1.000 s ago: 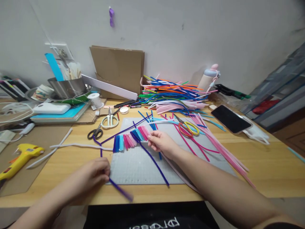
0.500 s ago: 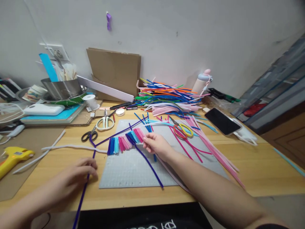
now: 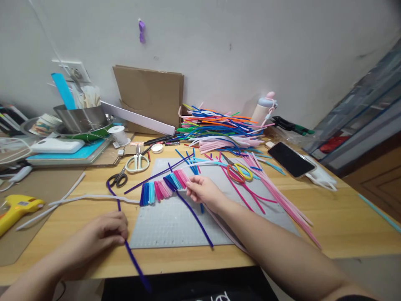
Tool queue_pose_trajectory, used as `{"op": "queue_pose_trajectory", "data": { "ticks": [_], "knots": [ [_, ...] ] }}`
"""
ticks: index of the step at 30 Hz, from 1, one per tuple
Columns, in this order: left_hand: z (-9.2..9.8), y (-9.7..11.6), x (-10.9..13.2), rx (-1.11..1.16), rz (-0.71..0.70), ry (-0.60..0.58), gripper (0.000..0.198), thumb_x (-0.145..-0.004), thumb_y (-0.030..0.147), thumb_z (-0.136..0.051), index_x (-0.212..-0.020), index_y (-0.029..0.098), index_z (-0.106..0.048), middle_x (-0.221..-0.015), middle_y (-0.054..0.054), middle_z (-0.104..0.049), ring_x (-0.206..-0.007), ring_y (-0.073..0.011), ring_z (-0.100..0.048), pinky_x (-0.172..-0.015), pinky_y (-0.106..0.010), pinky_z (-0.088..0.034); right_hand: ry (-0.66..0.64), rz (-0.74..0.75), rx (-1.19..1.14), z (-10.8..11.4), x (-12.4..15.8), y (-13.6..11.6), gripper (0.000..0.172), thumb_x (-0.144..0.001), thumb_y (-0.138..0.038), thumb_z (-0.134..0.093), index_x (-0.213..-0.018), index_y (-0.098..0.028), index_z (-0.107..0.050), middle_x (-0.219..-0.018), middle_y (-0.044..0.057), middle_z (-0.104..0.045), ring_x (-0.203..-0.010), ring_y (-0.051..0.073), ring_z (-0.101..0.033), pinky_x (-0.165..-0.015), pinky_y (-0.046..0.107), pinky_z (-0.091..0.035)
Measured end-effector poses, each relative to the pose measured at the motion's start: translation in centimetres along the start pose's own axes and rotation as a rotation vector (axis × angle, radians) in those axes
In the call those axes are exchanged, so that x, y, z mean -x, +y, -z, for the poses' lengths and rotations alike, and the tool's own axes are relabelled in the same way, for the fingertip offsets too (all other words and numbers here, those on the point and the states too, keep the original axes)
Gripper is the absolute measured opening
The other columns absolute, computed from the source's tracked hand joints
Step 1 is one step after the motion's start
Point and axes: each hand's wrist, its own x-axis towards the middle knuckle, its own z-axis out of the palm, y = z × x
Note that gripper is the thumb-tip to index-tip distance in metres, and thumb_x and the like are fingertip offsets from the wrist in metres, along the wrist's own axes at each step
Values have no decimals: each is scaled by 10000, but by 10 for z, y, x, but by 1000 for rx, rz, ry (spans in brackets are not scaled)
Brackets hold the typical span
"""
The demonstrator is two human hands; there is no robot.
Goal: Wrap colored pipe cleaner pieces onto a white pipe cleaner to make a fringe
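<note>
My left hand [image 3: 100, 236] is closed in a pinch on a purple pipe cleaner [image 3: 118, 205] that runs from the wooden desk's front edge up to the row and then away to the right. My right hand [image 3: 202, 190] pinches the right end of a row of short folded pipe cleaners [image 3: 163, 187], blue, pink and purple, strung on a white pipe cleaner [image 3: 90, 196]. The row lies on a grey cutting mat [image 3: 175, 221]. A second purple pipe cleaner [image 3: 196, 219] crosses the mat under my right forearm.
Pipe-cleaner pile [image 3: 219, 125] at the back, pink ones [image 3: 275, 188] right. Scissors: black [image 3: 117, 179], white [image 3: 137, 161], red-yellow [image 3: 238, 170]. Yellow glue gun [image 3: 15, 209] left, phone [image 3: 290, 159] right, cardboard [image 3: 148, 96] against the wall, metal bowl [image 3: 81, 117], bottle [image 3: 261, 109].
My left hand drew the purple pipe cleaner leftward and towards me, its free end swinging over the desk edge. My right hand stayed pinched on the row.
</note>
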Motion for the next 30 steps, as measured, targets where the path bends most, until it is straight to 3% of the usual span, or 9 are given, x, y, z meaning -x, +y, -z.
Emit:
{"op": "queue_pose_trajectory", "data": {
  "ticks": [4,7,11,13,16,20,21,25,30],
  "knots": [
    [-2,-3,2,21,-43,6,212,-841,286,-404,-716,182,-540,-799,-27,-552,-782,-163,-513,-726,-244,-405,-1,-5,1,0,-1,1,252,-701,-379,-605,-753,-158,-497,-536,-51,-555,-332,22,-392,-307,123,-225],
    [-7,3,-6,82,-16,140,219,-852,311,-382,-727,179,-504,-788,-18,-545,-733,-153,-506,-689,-245,-409,-4,-7,2,0,-1,1,247,-702,-378,-602,-756,-159,-501,-533,-53,-555,-331,24,-390,-310,127,-230],
    [-20,31,-35,-17,-37,330,212,-845,300,-399,-719,177,-518,-779,-22,-550,-754,-160,-505,-697,-260,-398,9,-8,16,0,0,-1,246,-700,-375,-606,-757,-156,-510,-534,-49,-562,-329,25,-397,-307,130,-234],
    [-22,49,-52,-115,-99,345,196,-833,287,-419,-733,179,-550,-776,-25,-560,-732,-160,-508,-663,-262,-391,13,-9,20,0,0,-2,250,-700,-379,-608,-750,-155,-508,-535,-49,-562,-329,25,-400,-308,129,-237],
    [-14,75,-77,-169,-203,443,188,-830,293,-428,-792,185,-577,-814,-35,-584,-746,-163,-519,-675,-275,-391,15,-13,23,0,0,-2,257,-704,-386,-604,-753,-154,-504,-534,-52,-555,-330,22,-400,-316,128,-249],
    [9,92,-116,-7,-154,725,245,-778,350,-507,-927,166,-572,-900,-59,-607,-861,-193,-538,-762,-309,-406,4,-9,58,1,0,-1,269,-724,-398,-587,-803,-150,-517,-540,-50,-553,-338,25,-413,-326,132,-259],
    [12,92,-126,63,-123,698,283,-756,382,-529,-932,166,-579,-917,-59,-613,-870,-200,-546,-756,-307,-411,-1,-4,66,1,0,-1,273,-731,-401,-581,-817,-149,-520,-543,-48,-553,-340,26,-416,-329,134,-263],
    [16,84,-152,416,-51,348,279,-758,422,-504,-735,154,-581,-672,-5,-603,-627,-144,-549,-608,-250,-414,8,-5,57,-1,1,-1,290,-737,-403,-575,-866,-151,-511,-555,-49,-555,-339,26,-412,-334,140,-272],
    [16,75,-150,605,4,384,255,-712,392,-574,-664,143,-559,-577,26,-539,-530,-97,-477,-528,-207,-372,54,-80,-22,-4,3,-5,259,-748,-391,-559,-841,-177,-445,-548,-56,-559,-331,28,-403,-323,132,-244]
  ]
}}
